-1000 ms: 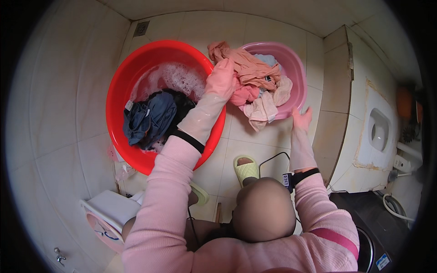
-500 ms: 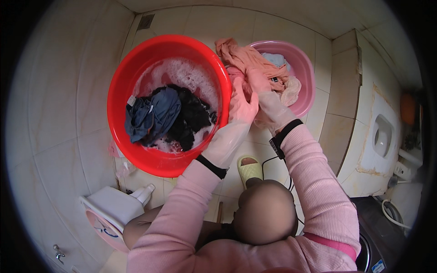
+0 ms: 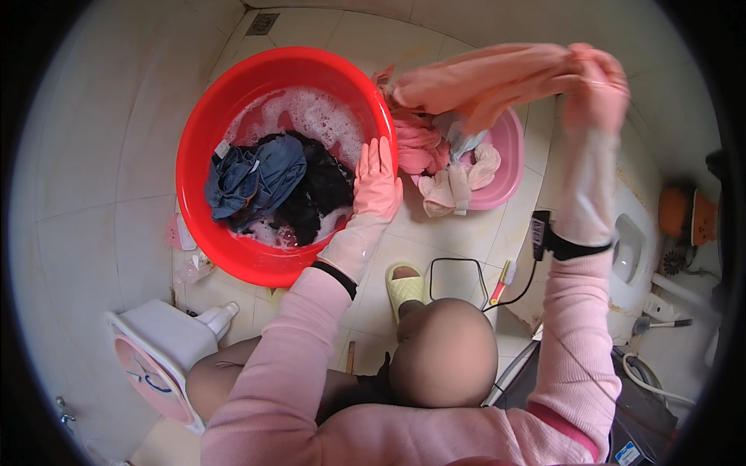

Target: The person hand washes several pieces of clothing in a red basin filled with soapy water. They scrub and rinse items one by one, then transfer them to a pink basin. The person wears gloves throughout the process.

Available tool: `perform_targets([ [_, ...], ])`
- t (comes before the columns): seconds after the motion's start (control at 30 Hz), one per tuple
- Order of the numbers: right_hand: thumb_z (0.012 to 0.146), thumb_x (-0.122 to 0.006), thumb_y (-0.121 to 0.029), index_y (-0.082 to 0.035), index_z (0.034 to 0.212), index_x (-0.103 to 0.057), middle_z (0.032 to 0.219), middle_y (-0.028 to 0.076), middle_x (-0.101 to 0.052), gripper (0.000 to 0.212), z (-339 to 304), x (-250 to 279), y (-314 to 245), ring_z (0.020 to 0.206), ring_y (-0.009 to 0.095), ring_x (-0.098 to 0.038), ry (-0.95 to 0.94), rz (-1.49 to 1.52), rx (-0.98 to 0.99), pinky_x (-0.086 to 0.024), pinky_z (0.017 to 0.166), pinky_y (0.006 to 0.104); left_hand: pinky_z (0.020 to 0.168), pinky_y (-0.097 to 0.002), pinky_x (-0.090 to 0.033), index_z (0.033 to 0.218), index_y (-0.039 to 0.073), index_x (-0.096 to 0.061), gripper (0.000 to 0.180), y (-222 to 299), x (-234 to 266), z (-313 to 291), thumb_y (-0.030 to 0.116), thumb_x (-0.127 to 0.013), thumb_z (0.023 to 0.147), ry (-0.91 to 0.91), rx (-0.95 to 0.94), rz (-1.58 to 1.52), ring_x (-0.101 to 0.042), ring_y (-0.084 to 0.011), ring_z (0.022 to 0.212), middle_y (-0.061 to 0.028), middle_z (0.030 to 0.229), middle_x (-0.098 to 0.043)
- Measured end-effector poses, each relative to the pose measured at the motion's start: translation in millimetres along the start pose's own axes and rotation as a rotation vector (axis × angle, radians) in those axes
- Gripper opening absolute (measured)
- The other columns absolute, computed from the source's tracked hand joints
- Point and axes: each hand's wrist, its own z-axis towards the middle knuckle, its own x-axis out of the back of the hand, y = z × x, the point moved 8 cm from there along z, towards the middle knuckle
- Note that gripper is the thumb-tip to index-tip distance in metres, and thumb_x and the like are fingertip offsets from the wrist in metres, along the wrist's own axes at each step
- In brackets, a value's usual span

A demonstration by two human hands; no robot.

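Observation:
My right hand (image 3: 597, 97), in a pink rubber glove, is raised at the upper right and closed around one end of a peach garment (image 3: 489, 71). The garment stretches leftward above a pink basin (image 3: 510, 147), its far end beside the red basin's rim. My left hand (image 3: 376, 182), gloved alike, lies with straightened fingers on the right inner side of a large red basin (image 3: 192, 155). In that basin, a blue denim garment (image 3: 273, 172) and dark wet cloth (image 3: 322, 190) sit in foamy water (image 3: 307, 113). Coral cloth (image 3: 420, 144) and cream cloth (image 3: 447, 190) lie over the pink basin's left side.
A squat toilet (image 3: 628, 247) is on the right. A brush (image 3: 503, 281) lies on the tiles near a black cable (image 3: 454, 259). At the lower left is a white and pink stool-like thing (image 3: 155, 353) with a white bottle (image 3: 220, 318) beside it. A floor drain (image 3: 263, 24) shows at the back.
My right hand has lifted the peach garment up and to the right, out of the pink basin. My left hand has left the cloth and moved left onto the red basin's side.

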Motion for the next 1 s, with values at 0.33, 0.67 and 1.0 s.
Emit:
perform_targets([
  [0.33,0.095,-0.047,-0.004,0.006,0.094,-0.067,0.098,0.018,-0.069,0.022,86,71,-188,0.084,0.024,-0.067,-0.004,-0.174,0.18,-0.058,0.075,0.0283,0.113,-0.047,-0.032,0.15,0.0,-0.024,0.087,4,11,-2,0.01,-0.069,0.076,0.057,-0.004,-0.007,-0.038,-0.0435,0.135,-0.0256,0.146,-0.039],
  [0.67,0.095,-0.048,-0.004,0.003,0.091,-0.068,0.093,0.016,-0.069,0.021,79,213,-202,0.081,0.022,-0.067,0.236,-0.892,0.018,-0.057,0.074,0.0285,0.111,-0.0472,-0.035,0.151,0.002,-0.024,0.085,1,7,1,0.015,-0.068,0.08,0.008,0.027,0.037,-0.041,-0.0395,0.133,-0.0232,0.145,-0.041],
  [1.0,0.094,-0.05,-0.004,0.0,0.088,-0.069,0.087,0.014,-0.07,0.021,90,150,-222,0.078,0.02,-0.067,0.189,-0.986,0.195,-0.056,0.073,0.0287,0.109,-0.0444,-0.038,0.147,0.0,-0.03,0.079,3,10,1,0.007,-0.066,0.077,0.058,0.029,0.024,-0.046,-0.0391,0.129,-0.0243,0.14,-0.045],
])
